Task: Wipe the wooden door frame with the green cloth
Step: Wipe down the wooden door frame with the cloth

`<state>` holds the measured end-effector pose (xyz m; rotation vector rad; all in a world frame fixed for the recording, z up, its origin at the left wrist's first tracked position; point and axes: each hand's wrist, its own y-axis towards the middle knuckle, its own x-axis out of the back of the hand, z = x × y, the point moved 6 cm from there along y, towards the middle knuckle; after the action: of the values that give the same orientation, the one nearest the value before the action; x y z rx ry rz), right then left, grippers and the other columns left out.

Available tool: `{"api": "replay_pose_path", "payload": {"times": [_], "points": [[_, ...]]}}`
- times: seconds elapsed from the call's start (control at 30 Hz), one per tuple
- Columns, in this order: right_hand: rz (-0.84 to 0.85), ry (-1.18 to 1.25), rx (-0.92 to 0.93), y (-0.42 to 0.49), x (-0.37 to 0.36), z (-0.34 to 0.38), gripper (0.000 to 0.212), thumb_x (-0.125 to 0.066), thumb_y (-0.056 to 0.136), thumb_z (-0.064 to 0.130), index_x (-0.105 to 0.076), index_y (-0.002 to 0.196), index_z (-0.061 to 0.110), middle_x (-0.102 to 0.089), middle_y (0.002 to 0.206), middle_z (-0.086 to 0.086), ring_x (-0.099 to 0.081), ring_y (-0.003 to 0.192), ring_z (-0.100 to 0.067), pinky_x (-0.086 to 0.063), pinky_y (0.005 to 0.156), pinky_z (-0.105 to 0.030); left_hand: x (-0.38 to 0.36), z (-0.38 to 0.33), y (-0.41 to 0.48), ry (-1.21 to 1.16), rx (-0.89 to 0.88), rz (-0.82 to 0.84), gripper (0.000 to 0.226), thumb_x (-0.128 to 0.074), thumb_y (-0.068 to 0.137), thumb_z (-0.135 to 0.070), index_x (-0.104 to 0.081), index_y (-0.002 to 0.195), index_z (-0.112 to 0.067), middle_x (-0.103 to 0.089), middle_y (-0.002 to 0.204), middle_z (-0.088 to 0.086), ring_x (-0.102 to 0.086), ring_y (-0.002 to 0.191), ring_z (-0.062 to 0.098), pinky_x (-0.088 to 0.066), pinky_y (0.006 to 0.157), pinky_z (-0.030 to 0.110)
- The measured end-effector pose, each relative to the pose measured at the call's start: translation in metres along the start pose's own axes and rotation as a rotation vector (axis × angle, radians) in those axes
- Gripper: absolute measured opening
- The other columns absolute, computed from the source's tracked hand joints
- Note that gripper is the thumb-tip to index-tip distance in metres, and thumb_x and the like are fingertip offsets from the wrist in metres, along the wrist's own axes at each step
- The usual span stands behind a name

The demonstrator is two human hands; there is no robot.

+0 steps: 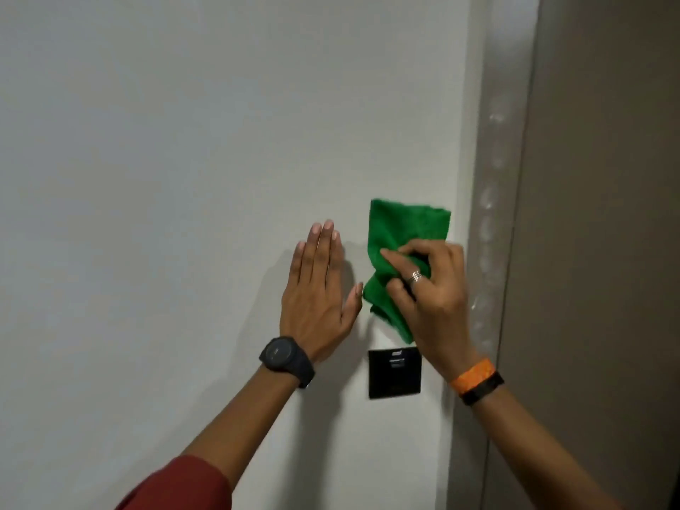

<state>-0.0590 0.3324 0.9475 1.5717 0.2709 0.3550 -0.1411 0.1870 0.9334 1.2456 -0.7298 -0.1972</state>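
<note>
A folded green cloth (401,244) is held against the white wall, just left of the door frame (493,215), a tall grey-brown glossy strip with shiny smear marks down it. My right hand (430,300) grips the cloth's lower half with curled fingers; it wears a ring and an orange and black wristband. My left hand (318,300) lies flat on the wall to the left of the cloth, fingers pointing up, holding nothing. A black watch is on that wrist. The cloth's right edge stops a little short of the frame.
A black square wall plate (394,377) is fixed to the white wall (165,178) just below the cloth. The brown door (607,252) fills the right side, beyond the frame. A red sleeve shows at the bottom left.
</note>
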Motion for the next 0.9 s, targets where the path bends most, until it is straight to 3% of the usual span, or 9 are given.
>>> {"api": "replay_pose_path", "payload": {"times": [0.2,0.27,0.33,0.4,0.53,0.63,0.77,0.9], "points": [[-0.305,-0.159,0.080,0.100,0.048,-0.070,0.029,-0.068,0.089,-0.001,-0.075,0.116,0.005,-0.065,0.119,-0.022,-0.048,0.117,-0.033,-0.044,0.105,-0.041,0.000,-0.044,0.107,-0.047,-0.031,-0.136,0.074,-0.031,0.104,-0.044,-0.017,0.159,0.004,-0.014,0.169,0.020,-0.008,0.158,0.031,-0.011,0.130,0.046],[-0.250,-0.170,0.055,0.122,0.046,-0.100,0.029,-0.070,0.089,0.008,-0.072,0.118,0.006,-0.057,0.137,-0.025,-0.046,0.131,-0.036,-0.042,0.112,-0.048,-0.004,-0.057,0.131,-0.057,-0.062,-0.156,0.075,-0.031,0.103,-0.044,-0.017,0.159,0.004,-0.014,0.169,0.019,-0.008,0.158,0.031,-0.010,0.130,0.046],[-0.042,-0.130,-0.032,0.127,0.029,-0.128,0.030,-0.070,0.092,0.028,-0.069,0.117,0.011,-0.035,0.161,-0.022,-0.031,0.151,-0.036,-0.032,0.122,-0.054,-0.011,-0.067,0.147,-0.057,-0.097,-0.164,0.074,-0.032,0.103,-0.043,-0.018,0.159,0.004,-0.015,0.169,0.020,-0.009,0.158,0.032,-0.012,0.129,0.046],[0.098,-0.142,-0.071,0.116,0.010,-0.147,0.035,-0.061,0.096,0.044,-0.064,0.118,0.017,-0.017,0.173,-0.013,-0.015,0.160,-0.029,-0.022,0.127,-0.056,-0.022,-0.075,0.155,-0.049,-0.122,-0.158,0.074,-0.031,0.102,-0.043,-0.017,0.159,0.003,-0.015,0.169,0.020,-0.009,0.158,0.032,-0.014,0.129,0.048],[0.012,-0.254,-0.017,0.134,0.004,-0.168,0.053,-0.044,0.103,0.049,-0.039,0.149,0.022,-0.018,0.173,-0.009,-0.015,0.161,-0.025,-0.019,0.127,-0.051,-0.048,-0.079,0.168,-0.002,-0.140,-0.157,0.074,-0.029,0.102,-0.044,-0.016,0.159,0.002,-0.014,0.169,0.020,-0.009,0.158,0.032,-0.013,0.129,0.048],[-0.004,-0.382,-0.031,0.191,0.001,-0.178,0.071,-0.030,0.106,0.049,-0.014,0.164,0.012,-0.011,0.174,-0.013,-0.009,0.162,-0.028,-0.011,0.131,-0.055,-0.059,-0.074,0.180,0.060,-0.161,-0.173,0.074,-0.032,0.103,-0.043,-0.017,0.159,0.002,-0.015,0.169,0.020,-0.009,0.158,0.032,-0.011,0.129,0.048],[0.028,-0.423,-0.028,0.225,-0.005,-0.182,0.071,-0.028,0.107,0.046,-0.009,0.165,0.009,-0.007,0.175,-0.014,-0.004,0.162,-0.030,-0.004,0.133,-0.051,-0.065,-0.073,0.190,0.104,-0.185,-0.227,0.074,-0.033,0.103,-0.043,-0.016,0.159,0.002,-0.015,0.169,0.020,-0.008,0.158,0.031,-0.010,0.129,0.048],[0.038,-0.429,-0.015,0.172,-0.007,-0.178,0.071,-0.031,0.108,0.043,-0.008,0.165,0.008,-0.006,0.175,-0.014,-0.003,0.162,-0.029,-0.005,0.133,-0.051,-0.064,-0.072,0.188,0.092,-0.164,-0.274,0.073,-0.033,0.104,-0.042,-0.015,0.159,0.003,-0.014,0.169,0.021,-0.008,0.158,0.032,-0.010,0.129,0.048]]}}
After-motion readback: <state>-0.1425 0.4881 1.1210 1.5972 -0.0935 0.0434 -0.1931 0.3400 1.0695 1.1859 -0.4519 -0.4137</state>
